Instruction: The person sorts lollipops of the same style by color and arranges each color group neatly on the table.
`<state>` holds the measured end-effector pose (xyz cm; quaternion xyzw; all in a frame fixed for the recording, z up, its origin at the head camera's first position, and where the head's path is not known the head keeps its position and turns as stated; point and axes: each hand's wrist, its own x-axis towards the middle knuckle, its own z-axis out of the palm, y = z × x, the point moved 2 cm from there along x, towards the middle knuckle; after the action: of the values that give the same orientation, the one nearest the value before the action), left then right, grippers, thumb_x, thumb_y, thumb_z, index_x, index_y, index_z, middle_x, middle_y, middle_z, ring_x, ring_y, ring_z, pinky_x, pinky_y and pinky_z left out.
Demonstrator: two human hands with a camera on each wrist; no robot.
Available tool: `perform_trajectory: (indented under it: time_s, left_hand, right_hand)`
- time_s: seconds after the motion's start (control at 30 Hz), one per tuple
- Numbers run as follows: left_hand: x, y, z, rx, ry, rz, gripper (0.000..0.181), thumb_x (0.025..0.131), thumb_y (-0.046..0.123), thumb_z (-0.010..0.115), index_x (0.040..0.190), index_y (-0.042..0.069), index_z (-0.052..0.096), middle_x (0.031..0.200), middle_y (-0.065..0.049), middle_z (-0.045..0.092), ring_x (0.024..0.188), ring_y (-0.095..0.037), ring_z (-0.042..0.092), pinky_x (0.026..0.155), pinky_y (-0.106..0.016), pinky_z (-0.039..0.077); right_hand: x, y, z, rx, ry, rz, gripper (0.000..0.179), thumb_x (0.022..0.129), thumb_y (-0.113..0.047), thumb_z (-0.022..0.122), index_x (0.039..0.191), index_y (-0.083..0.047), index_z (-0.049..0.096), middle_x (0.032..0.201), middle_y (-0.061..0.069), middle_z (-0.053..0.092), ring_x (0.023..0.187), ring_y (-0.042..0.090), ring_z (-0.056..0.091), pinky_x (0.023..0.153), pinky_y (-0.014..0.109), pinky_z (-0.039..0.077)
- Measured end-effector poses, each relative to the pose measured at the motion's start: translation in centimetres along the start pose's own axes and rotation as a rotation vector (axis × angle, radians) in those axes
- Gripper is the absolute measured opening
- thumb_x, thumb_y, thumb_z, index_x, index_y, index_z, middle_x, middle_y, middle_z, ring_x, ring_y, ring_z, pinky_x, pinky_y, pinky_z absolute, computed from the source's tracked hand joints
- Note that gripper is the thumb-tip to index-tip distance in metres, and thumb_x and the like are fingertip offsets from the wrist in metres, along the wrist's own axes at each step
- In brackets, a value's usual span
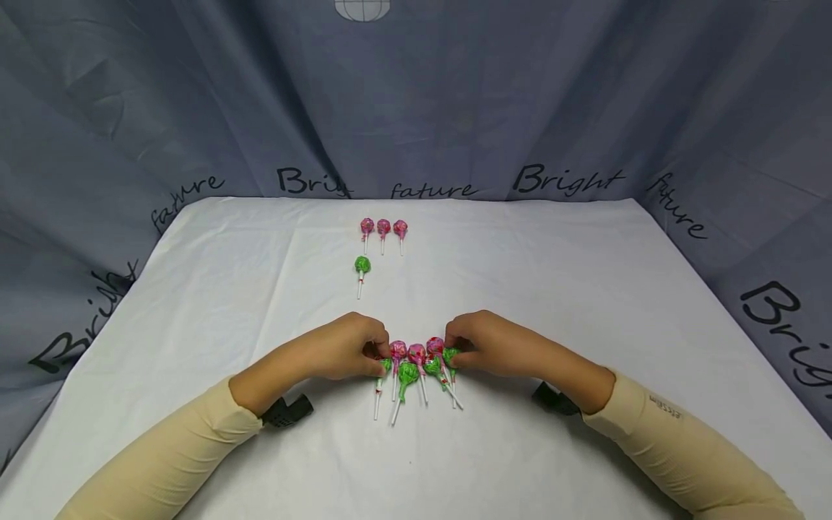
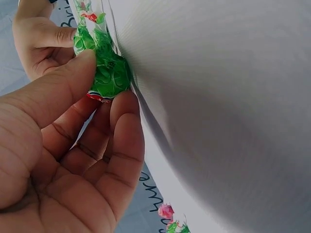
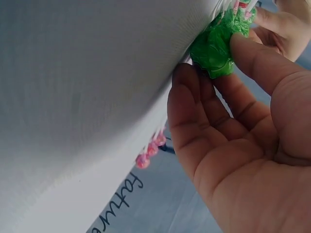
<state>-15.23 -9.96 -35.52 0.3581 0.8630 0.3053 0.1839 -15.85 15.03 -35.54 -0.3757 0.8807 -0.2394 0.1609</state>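
Closest to the camera are the tan sleeves (image 1: 162, 448), lower corners of the frame. The left hand (image 1: 344, 347) pinches the left-end green lollipop (image 2: 111, 77) and the right hand (image 1: 486, 341) pinches the right-end green lollipop (image 3: 214, 51), both lower centre. Pink lollipops (image 1: 417, 353) and middle green lollipops (image 1: 407, 373) are crammed between them, and some sticks cross on the right, so tbh lifting one might drag its neighbours along. Squeezing inward could send round heads rolling. The pink row (image 1: 383, 227), upper centre, seems safe unless knuckles bump it.
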Motion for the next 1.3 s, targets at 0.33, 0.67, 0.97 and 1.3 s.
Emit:
perform_trajectory:
  time_s: [0.33, 0.67, 0.97, 1.3]
  left_hand:
    - [-0.1, -0.1, 0.1, 0.022, -0.002, -0.012, 0.014, 0.085, 0.008, 0.078, 0.083, 0.014, 0.066, 0.080, 0.009, 0.059, 0.072, -0.007, 0.053, 0.067, -0.026, 0.048]
    - [0.0, -0.5, -0.4, 0.031, 0.016, -0.011, 0.012, 0.085, 0.008, 0.078, 0.085, 0.015, 0.067, 0.081, 0.009, 0.060, 0.074, -0.007, 0.056, 0.069, -0.027, 0.049]
    - [1.7, -1.0, -3.1, 0.039, 0.067, -0.023, 0.011, 0.085, 0.010, 0.079, 0.090, 0.012, 0.069, 0.083, 0.006, 0.064, 0.076, -0.009, 0.060, 0.071, -0.029, 0.052]
    - [5.7, -3.1, -7.7, 0.077, 0.121, -0.028, 0.012, 0.087, 0.012, 0.078, 0.096, 0.009, 0.070, 0.090, 0.000, 0.067, 0.086, -0.016, 0.062, 0.078, -0.033, 0.051]
  right_hand:
    - [0.0, 0.1, 0.1, 0.004, 0.006, 0.009, 0.017, 0.087, -0.011, 0.077, 0.083, -0.019, 0.063, 0.079, -0.011, 0.054, 0.072, 0.009, 0.048, 0.065, 0.027, 0.044]
    - [-0.1, 0.2, 0.3, -0.003, 0.003, 0.011, 0.016, 0.088, -0.011, 0.076, 0.085, -0.018, 0.063, 0.081, -0.011, 0.054, 0.073, 0.008, 0.048, 0.066, 0.027, 0.045]
    - [-0.1, 0.0, 0.1, -0.015, 0.000, 0.015, 0.015, 0.089, -0.011, 0.075, 0.085, -0.019, 0.063, 0.081, -0.011, 0.054, 0.073, 0.009, 0.048, 0.066, 0.027, 0.045]
    - [-0.1, 0.1, 0.0, -0.003, 0.004, 0.015, 0.016, 0.088, -0.011, 0.076, 0.084, -0.018, 0.063, 0.080, -0.010, 0.052, 0.073, 0.009, 0.047, 0.065, 0.027, 0.043]
